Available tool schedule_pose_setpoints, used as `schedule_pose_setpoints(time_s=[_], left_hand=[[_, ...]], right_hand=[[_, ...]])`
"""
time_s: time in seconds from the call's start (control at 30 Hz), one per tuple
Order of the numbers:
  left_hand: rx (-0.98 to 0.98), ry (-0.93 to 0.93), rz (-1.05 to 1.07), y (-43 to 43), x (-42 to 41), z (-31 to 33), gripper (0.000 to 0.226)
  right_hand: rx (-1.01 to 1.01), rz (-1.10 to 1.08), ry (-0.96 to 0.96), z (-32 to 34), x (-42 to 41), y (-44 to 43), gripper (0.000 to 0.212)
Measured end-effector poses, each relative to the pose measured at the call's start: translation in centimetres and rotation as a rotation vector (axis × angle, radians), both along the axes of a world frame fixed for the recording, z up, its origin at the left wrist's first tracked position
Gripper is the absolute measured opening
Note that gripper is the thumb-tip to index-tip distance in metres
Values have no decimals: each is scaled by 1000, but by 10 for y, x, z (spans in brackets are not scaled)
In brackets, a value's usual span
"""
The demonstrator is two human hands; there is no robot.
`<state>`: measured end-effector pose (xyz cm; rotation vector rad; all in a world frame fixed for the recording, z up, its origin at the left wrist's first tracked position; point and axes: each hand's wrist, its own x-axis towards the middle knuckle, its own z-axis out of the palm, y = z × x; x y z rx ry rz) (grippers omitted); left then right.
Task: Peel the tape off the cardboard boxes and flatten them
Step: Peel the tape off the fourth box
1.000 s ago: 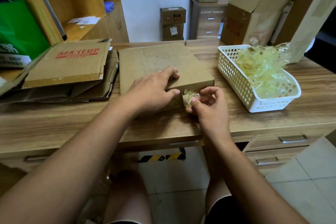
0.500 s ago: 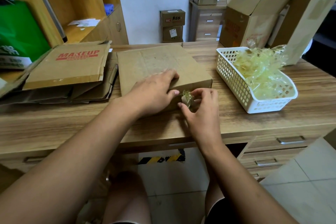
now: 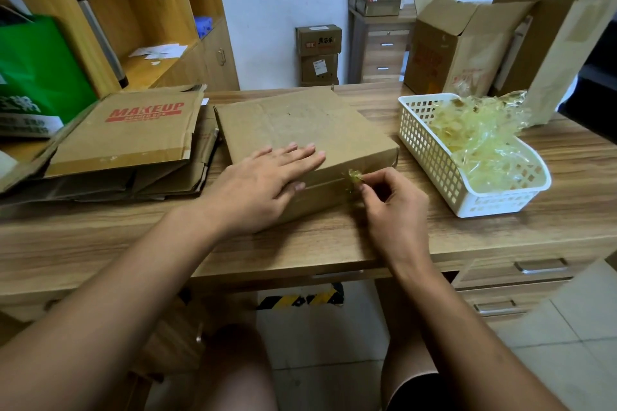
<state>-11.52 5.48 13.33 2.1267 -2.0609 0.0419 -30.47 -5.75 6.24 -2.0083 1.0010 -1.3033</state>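
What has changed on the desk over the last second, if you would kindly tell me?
The left hand straightened its curled fingers and now presses flat on top of the box. The right hand still pinches the tape at the box's front edge and has barely moved. The box, the basket and the flattened cardboard stayed put.

box (image 3: 300, 130): plain brown cardboard
tape wad (image 3: 354, 175): pale yellow, see-through
basket (image 3: 430, 157): white, square-hole grid
tape scraps (image 3: 480, 143): pale yellow, clear, glossy
flattened cardboard (image 3: 133, 143): brown, red "MAKEUP" print
bag (image 3: 40, 77): green, white lettering
desk (image 3: 334, 243): light brown wood grain
floor strip (image 3: 300, 300): black/yellow diagonal stripes
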Motion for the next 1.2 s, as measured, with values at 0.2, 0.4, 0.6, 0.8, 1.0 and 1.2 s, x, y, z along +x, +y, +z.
schedule_pose_setpoints(time_s=[0.2,0.4,0.6,0.8,1.0,1.2], left_hand=[[-43,33,38,-6,-5,-6,55],[-58,103,46,-14,-8,-6,55],[-109,230,86,-13,-7,-4,53],[-95,261,89,-12,-8,0,52],[-85,267,99,-13,-8,-2,52],[-100,261,104,-13,-9,-2,52]], right_hand=[[-15,98,-46,-2,8,35,15],[3,284,1,-10,24,79,16],[203,208,-54,-6,9,47,34],[224,175,-10,4,1,14,30],[147,39,88,5,8,7,17],[109,133,74,-3,16,30,21]])
